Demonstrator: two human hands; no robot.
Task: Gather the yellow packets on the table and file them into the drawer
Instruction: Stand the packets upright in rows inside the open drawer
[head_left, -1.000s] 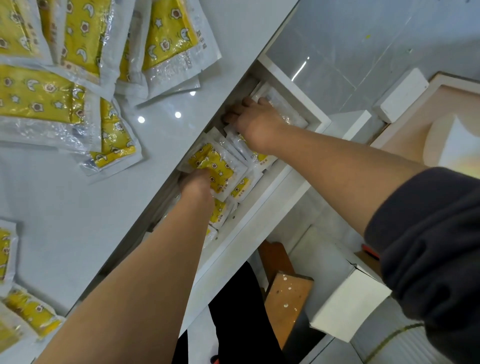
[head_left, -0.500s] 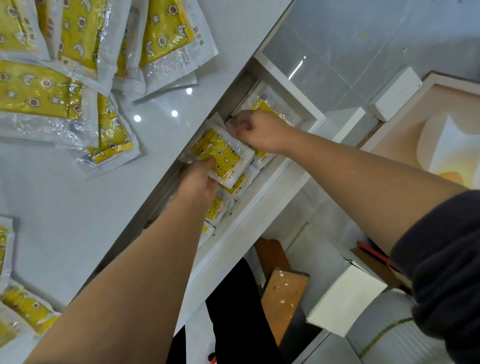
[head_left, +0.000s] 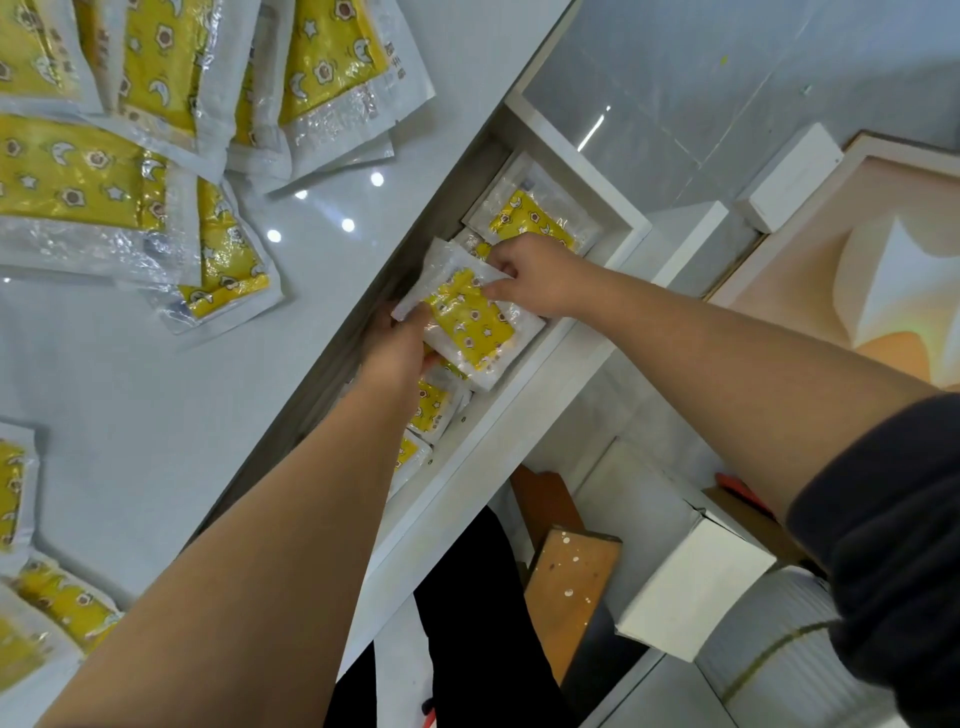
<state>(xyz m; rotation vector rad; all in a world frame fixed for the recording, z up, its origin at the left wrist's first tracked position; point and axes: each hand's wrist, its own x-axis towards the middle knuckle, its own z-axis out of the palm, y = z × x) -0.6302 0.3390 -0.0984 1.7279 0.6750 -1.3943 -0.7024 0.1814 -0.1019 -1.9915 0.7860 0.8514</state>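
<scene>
A yellow packet (head_left: 470, 325) in clear plastic, printed with stars and moons, lies tilted over the open white drawer (head_left: 519, 405). My left hand (head_left: 397, 345) grips its near-left corner. My right hand (head_left: 535, 273) pinches its far edge. Under and around it several more yellow packets (head_left: 535, 218) lie filed in the drawer, partly hidden by my hands. Loose yellow packets (head_left: 78, 176) are scattered on the white table (head_left: 156, 395) at the upper left, and others (head_left: 57, 603) lie at its lower left.
Beneath the drawer stand a wooden stool (head_left: 571, 582) and a white box (head_left: 691, 592). A white block (head_left: 789, 176) and a framed panel (head_left: 872, 249) lie on the grey tiled floor at the right. My dark trouser leg (head_left: 478, 623) is below.
Both hands have come up from among the filed packets and now hold one packet between them, raised and turned flatter above the drawer. The right hand moved nearer and left.
</scene>
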